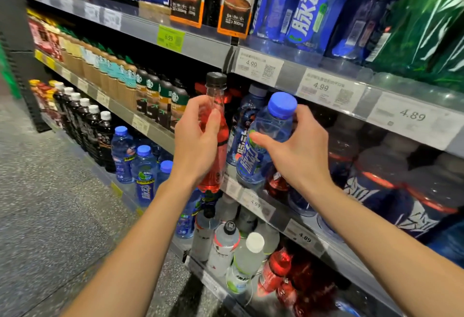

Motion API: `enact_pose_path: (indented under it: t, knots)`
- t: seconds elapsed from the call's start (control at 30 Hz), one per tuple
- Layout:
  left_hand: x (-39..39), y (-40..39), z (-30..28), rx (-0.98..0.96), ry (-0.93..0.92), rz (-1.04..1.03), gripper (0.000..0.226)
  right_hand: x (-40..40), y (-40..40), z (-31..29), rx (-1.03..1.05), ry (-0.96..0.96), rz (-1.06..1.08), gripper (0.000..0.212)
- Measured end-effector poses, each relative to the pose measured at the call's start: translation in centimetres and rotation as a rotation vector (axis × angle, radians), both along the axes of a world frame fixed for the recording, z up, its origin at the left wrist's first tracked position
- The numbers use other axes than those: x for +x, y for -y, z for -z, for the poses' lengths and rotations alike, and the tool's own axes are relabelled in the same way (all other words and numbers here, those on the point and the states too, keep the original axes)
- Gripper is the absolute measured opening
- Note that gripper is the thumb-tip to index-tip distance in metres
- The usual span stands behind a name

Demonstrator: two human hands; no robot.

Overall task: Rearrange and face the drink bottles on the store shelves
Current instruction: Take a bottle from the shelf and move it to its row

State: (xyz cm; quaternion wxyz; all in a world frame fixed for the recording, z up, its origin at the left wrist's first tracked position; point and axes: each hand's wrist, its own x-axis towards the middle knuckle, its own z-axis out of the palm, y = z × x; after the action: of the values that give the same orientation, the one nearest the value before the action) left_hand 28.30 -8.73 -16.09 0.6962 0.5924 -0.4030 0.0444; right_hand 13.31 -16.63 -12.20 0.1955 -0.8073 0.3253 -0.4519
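Weight looks modest: left hand (198, 141) clasps the slim red black-capped plastic bottle (213, 141) mid-body, right hand (298, 151) the blue-capped clear bottle (266, 138) at its smooth, likely slippery shoulder.

Left hand (198, 138) grips red drink bottle (215, 141) with black cap, held upright in front of middle shelf (253, 202). Right hand (301, 148) grips blue-capped bottle (266, 141) just below its cap, bottle tilted, blue label facing out, base over shelf edge. The two bottles sit just beside each other. Upper shelf (200, 45) carries a green price tag (170, 38) and white price tags (258, 65). Dark coffee bottles (160, 98) lined up at left. White-capped bottles (241, 256) on lower shelf.
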Motion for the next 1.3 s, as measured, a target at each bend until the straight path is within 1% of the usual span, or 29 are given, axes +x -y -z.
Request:
enact_pose_path:
  t: [0.17,0.27,0.33,0.57,0.73,0.83,0.93,1.0,1.13,1.23,1.27,1.3]
  knots:
    - [-0.5,0.1,0.0,0.01,0.051,0.068,0.017,1.2,1.1,0.8,0.015,-0.062,0.029,0.059]
    - [-0.5,0.3,0.0,0.019,0.053,0.095,0.016,1.8,1.6,0.9,0.045,-0.101,0.054,0.05]
    - [-0.5,0.4,0.0,0.022,0.051,0.105,0.014,2.4,1.8,0.8,0.07,-0.125,0.07,0.047]
    - [-0.5,0.5,0.0,0.015,0.042,0.106,0.015,3.4,1.7,-0.9,0.078,-0.241,0.181,0.055]
    - [-0.4,0.5,0.2,0.046,0.043,0.127,0.014,3.7,1.5,-0.9,0.115,-0.273,0.182,0.042]
    - [-0.4,0.5,0.4,0.093,0.079,0.162,0.019,3.6,1.4,-1.3,0.119,-0.286,0.169,0.03]
    - [-0.7,0.6,0.3,0.131,0.091,0.205,0.018,3.4,1.4,-1.6,0.11,-0.255,0.132,0.017]
    - [-1.1,0.6,0.1,0.142,0.083,0.226,0.015,3.1,1.3,-1.9,0.088,-0.236,0.105,0.013]
    - [-1.4,0.5,0.1,0.177,0.08,0.302,0.02,2.1,0.8,-2.0,0.095,-0.173,0.032,0.013]
    - [-1.5,0.6,0.1,0.204,0.079,0.396,0.026,1.6,0.9,-1.2,0.063,-0.21,-0.003,0.017]
    - [-1.6,0.5,0.1,0.204,0.069,0.436,0.027,1.3,0.9,-0.9,0.055,-0.214,-0.013,0.021]
    - [-1.7,0.5,0.1,0.204,0.057,0.475,0.028,0.8,0.8,-0.4,0.048,-0.198,-0.029,0.034]
